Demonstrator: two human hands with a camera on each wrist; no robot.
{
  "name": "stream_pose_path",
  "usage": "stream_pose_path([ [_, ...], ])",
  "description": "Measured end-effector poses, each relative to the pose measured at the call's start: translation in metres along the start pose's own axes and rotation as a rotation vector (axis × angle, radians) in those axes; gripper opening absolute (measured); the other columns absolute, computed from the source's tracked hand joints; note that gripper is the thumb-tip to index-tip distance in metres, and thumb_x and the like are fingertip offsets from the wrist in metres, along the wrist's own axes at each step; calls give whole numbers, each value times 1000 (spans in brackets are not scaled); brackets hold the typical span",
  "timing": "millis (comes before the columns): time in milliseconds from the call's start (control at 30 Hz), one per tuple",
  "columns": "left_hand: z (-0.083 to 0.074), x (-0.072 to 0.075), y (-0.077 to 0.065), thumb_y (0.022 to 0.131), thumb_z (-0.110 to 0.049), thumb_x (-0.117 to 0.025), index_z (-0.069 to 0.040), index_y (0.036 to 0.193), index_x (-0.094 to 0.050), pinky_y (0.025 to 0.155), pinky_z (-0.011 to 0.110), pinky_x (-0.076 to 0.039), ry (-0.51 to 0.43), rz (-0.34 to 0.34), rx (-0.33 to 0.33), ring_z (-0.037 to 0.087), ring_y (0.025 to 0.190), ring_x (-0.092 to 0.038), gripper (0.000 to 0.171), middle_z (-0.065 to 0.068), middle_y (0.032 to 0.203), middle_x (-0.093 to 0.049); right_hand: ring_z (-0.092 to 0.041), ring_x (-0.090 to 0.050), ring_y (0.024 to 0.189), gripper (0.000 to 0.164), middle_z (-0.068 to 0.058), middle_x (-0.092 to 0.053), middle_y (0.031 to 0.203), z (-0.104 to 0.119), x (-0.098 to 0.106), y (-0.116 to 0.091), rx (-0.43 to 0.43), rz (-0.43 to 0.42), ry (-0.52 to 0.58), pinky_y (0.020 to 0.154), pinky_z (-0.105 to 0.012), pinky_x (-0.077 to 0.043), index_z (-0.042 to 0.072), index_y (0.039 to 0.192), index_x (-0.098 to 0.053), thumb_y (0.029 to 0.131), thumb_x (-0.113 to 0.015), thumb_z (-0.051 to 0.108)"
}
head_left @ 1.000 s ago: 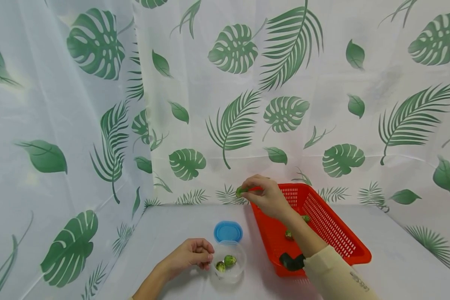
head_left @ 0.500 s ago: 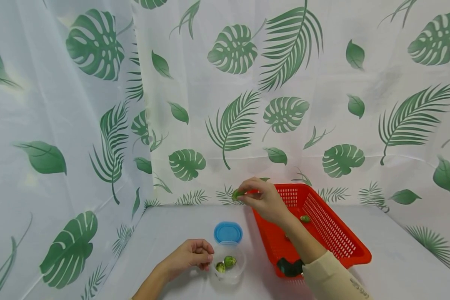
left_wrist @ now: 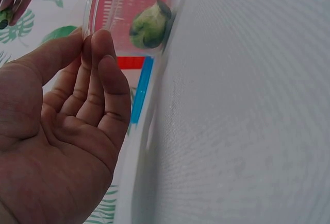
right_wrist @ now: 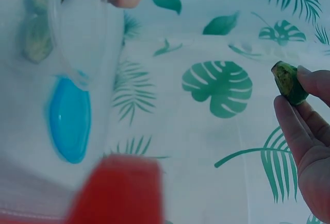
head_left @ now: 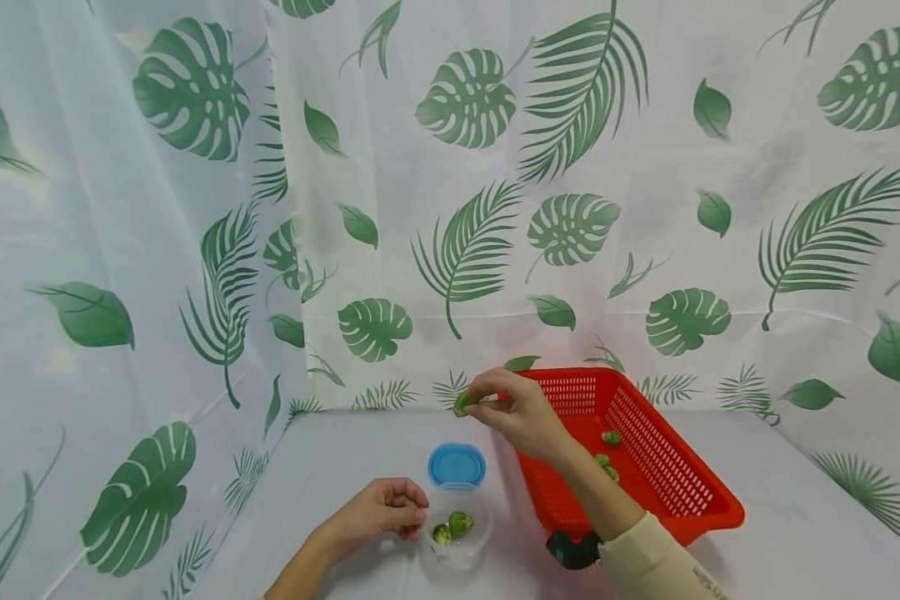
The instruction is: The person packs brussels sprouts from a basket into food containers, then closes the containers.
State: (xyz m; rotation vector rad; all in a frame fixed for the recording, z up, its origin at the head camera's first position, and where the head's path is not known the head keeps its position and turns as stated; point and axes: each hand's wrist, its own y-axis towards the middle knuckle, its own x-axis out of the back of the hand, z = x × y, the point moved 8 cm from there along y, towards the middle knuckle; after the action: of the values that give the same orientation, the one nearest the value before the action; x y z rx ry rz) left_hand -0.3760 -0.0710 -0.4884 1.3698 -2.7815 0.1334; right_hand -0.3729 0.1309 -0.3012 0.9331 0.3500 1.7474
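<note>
My right hand point(head_left: 513, 414) pinches a Brussels sprout point(right_wrist: 290, 83) between thumb and fingertips, in the air by the near-left side of the red basket's far end. My left hand point(head_left: 386, 510) holds the rim of a small clear plastic container point(head_left: 471, 552) between thumb and fingers, as the left wrist view shows. Two sprouts lie inside that container, one of them the greener sprout point(head_left: 461, 523). Behind it a blue lid point(head_left: 456, 464) lies flat on the table.
The red perforated basket point(head_left: 675, 454) stands on the right, with several sprouts on its floor, one a far sprout point(head_left: 611, 437). My right forearm crosses it. A leaf-print curtain point(head_left: 487, 250) hangs behind and to the left of the white table point(head_left: 345, 446).
My right hand has moved left and, lately, slightly down with the sprout, out past the basket's side. More sprouts in the basket have come into view. The left hand has stayed still.
</note>
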Motion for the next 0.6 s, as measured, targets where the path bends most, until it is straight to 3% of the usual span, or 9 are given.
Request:
stream_pose_path([
  [233,0,0,0,99,-10,-68,11,117,-60,71,27,-56,-1,4,-3,12,75,-69,29,0,84,-72,-21,-72,100,16,-7,-72,110,-3,-6,-3,1,13,10,84,-28,-61,9,109,-76,95,-74,2],
  [600,0,1,1,99,-12,-70,0,110,-65,71,28,-56,2,3,-10,12,76,-69,17,1,85,-72,-24,-72,102,15,-6,-72,108,-12,-12,-8,-28,36,-2,84,-28,-61,11,107,-76,94,-76,4],
])
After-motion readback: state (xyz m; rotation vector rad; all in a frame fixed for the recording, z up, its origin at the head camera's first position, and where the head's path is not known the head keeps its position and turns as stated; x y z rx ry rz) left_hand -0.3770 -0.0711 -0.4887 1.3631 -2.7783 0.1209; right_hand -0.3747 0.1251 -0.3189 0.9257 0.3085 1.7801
